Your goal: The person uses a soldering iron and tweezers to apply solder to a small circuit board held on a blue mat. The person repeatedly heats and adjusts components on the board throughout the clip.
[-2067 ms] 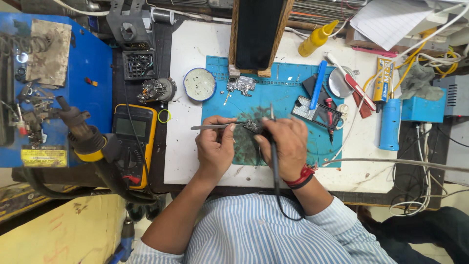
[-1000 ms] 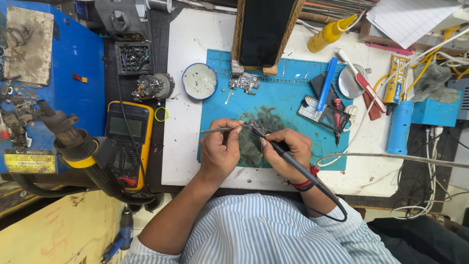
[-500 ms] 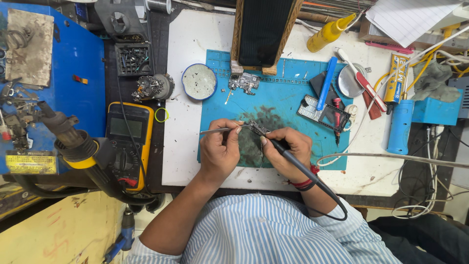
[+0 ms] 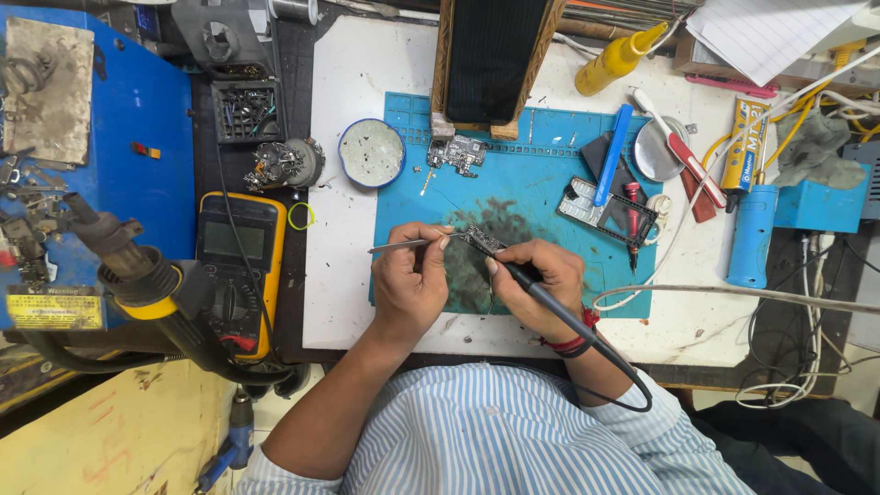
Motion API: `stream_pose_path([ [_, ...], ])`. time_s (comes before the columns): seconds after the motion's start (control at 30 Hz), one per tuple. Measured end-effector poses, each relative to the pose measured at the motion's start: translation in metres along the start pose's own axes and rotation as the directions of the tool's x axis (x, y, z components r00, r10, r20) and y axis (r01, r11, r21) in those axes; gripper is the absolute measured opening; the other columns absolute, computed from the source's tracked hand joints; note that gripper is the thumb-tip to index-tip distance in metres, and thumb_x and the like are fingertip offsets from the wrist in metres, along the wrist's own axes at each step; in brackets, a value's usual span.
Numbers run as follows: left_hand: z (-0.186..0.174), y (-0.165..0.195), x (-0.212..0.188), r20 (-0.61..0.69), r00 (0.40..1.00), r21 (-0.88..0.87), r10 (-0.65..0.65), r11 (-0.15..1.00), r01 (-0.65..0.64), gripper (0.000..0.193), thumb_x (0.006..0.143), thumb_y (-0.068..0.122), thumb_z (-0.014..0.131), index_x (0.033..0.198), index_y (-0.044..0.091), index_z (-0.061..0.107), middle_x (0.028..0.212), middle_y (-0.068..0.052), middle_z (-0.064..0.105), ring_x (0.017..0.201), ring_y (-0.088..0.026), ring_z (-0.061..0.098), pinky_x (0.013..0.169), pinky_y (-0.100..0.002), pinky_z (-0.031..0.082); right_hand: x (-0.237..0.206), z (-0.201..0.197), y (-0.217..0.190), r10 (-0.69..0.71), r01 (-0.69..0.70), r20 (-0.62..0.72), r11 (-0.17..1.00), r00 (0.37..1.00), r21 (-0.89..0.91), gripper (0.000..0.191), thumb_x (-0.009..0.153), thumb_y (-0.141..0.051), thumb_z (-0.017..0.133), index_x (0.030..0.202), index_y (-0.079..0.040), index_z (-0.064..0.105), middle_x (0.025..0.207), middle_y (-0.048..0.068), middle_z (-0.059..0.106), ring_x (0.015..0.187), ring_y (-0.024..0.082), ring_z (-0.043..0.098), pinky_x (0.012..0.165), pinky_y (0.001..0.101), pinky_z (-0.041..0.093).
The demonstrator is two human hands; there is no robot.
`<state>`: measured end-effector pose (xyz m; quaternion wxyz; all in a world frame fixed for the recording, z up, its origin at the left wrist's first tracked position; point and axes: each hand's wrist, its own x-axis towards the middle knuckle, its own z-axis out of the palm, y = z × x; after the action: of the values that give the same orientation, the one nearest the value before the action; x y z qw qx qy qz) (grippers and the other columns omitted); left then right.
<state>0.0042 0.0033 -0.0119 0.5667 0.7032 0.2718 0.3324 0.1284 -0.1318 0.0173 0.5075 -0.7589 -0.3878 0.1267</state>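
The person's left hand (image 4: 410, 286) is curled shut around a pair of slim metal tweezers (image 4: 403, 245), whose shaft lies nearly level and points toward the small circuit board (image 4: 483, 241) resting on the blue work mat (image 4: 541, 197). The right hand (image 4: 536, 284) is closed in a pen grip on a black soldering iron (image 4: 550, 307), its tip slanting up and to the left to meet the same board; whether the tip actually touches the board is hard to tell, since the fingers crowd that spot. The iron's black cable (image 4: 632, 390) loops down past the wrist, which wears a red band, and over the blue-and-white striped shirt. The board sits near the mat's middle, over a dark stained patch, between the two hands. Further up the mat lies a second small board (image 4: 456, 153), just below a dark upright panel in a wooden frame (image 4: 495, 60). A round blue-rimmed tin (image 4: 371, 153) stands on the white table just left of the mat. To the left, well apart from the hands, a yellow multimeter (image 4: 240, 280) lies beside the nozzle of a hot-air tool (image 4: 137, 270). A yellow squeeze bottle (image 4: 616, 60) lies at the upper right.
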Motion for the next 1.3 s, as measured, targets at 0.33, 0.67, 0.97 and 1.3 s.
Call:
stream_pose_path([
  [0.33,-0.0006,0.001,-0.0002,0.007,1.0,-0.014,0.008,1.0,-0.008,0.013,0.103,-0.001,0.062,0.112,0.0,0.052,0.106,-0.014,0.075,0.086,-0.012,0.074,0.073,-0.024,0.061,0.0002,0.0006,-0.0013,0.013,-0.013,-0.017,1.0,1.0,0.002,0.012,0.084,-0.004,0.08,0.092,-0.002,0.07,0.071,0.004,0.069,0.058,0.007,0.062,0.054,0.0229,0.045],
  [0.67,-0.0009,0.0027,0.0005,0.009,1.0,-0.012,0.0,1.0,0.001,0.013,0.103,-0.002,0.062,0.111,-0.001,0.053,0.106,-0.015,0.076,0.085,-0.012,0.073,0.072,-0.024,0.06,0.0014,-0.0002,-0.0025,0.002,-0.002,-0.002,1.0,1.0,0.0,0.012,0.085,-0.004,0.079,0.093,-0.002,0.071,0.071,0.004,0.069,0.059,0.007,0.062,0.054,0.0232,0.045],
  [0.97,-0.0008,0.0023,0.0009,0.006,1.0,-0.012,0.027,1.0,-0.027,0.013,0.103,-0.002,0.062,0.112,-0.001,0.052,0.107,-0.015,0.075,0.089,-0.014,0.075,0.075,-0.025,0.062,0.0018,-0.0011,-0.0038,0.002,-0.002,0.005,1.0,1.0,-0.005,0.012,0.084,-0.004,0.079,0.092,-0.002,0.071,0.071,0.004,0.069,0.058,0.007,0.061,0.054,0.0236,0.044],
  [1.3,-0.0014,0.0021,0.0,0.009,1.0,-0.005,0.009,1.0,-0.009,0.013,0.103,-0.002,0.062,0.111,-0.001,0.052,0.106,-0.015,0.075,0.089,-0.014,0.075,0.075,-0.025,0.062,0.0014,-0.0014,-0.0031,-0.008,0.008,0.012,1.0,1.0,0.002,0.012,0.085,-0.003,0.08,0.094,-0.003,0.071,0.072,0.004,0.069,0.059,0.007,0.061,0.054,0.0235,0.044],
])
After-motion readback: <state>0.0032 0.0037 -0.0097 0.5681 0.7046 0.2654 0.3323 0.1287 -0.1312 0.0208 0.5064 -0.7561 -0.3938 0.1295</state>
